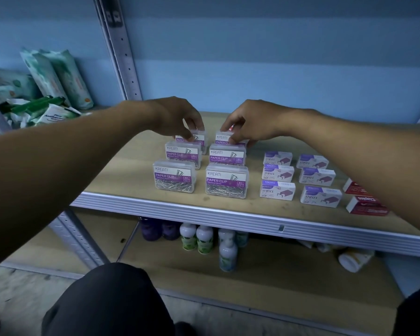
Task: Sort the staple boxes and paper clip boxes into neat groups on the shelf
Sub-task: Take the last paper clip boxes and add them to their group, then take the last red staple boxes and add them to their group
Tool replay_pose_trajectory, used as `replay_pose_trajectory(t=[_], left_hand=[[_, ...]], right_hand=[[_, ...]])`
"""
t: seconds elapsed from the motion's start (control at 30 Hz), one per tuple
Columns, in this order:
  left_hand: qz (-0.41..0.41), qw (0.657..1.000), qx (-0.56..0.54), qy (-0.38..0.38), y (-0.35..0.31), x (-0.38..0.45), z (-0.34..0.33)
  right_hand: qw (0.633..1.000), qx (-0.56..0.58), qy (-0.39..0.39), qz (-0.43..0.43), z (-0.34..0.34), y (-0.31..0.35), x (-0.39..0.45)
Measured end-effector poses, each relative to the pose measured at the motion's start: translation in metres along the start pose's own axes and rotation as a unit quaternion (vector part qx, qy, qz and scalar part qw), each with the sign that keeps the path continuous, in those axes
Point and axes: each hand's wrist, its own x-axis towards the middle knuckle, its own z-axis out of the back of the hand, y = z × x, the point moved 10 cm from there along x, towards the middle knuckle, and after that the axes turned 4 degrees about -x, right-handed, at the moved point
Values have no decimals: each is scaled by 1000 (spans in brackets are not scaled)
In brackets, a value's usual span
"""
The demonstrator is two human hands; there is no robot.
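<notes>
Judging by how things lie, the sorting looks nearly finished. Lowest in the frame, under the wooden shelf (131,180) with its ribbed pale metal front edge, stand rounded plastic bottles (197,237) on a lower board; they play no part in the task.

On the shelf, at centre frame, six paper clip boxes (226,181) sit in two columns of three. They are clear, hard plastic with rounded corners and purple-and-white labels, and loose silvery clips show through the walls of the front pair. To their right are six staple boxes (278,190), small white-and-purple cardboard blocks with sharp edges, also in two columns of three. At the right edge of the frame lie two red staple boxes (366,206), partly hidden by the right forearm and a little askew; they appear to be what is left to straighten, along with the rear row of clip boxes.

Further back, the left hand (177,117) pinches the rear left paper clip box (199,137) from above with curled fingers, and the right hand (250,122) grips the rear right paper clip box (224,138) the same way, seemingly squaring both into line.

In the upper left of the frame, beyond a perforated metal upright (124,52), soft green-and-white packets (56,76) lean in a loose heap
</notes>
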Motion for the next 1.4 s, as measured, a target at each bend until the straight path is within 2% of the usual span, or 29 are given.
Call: replay_pose_trajectory(t=[0.23, 0.33, 0.53, 1.07, 1.4], left_hand=[[-10, 1000, -2, -9, -8, -4, 6], [-21, 999, -4, -28, -15, -4, 17], [-40, 996, 16, -81, -29, 2, 33], [-78, 994, 29, -70, -55, 54, 14], [-60, 996, 49, -38, -57, 94, -2]], right_hand=[[999, 33, -8, -24, 10, -8, -3], [997, 62, -19, -44, 23, -22, -8], [996, 41, -40, -70, 49, -49, -22], [983, -148, -41, -103, 53, -103, -17], [973, -194, -34, -119, 43, -137, 23]])
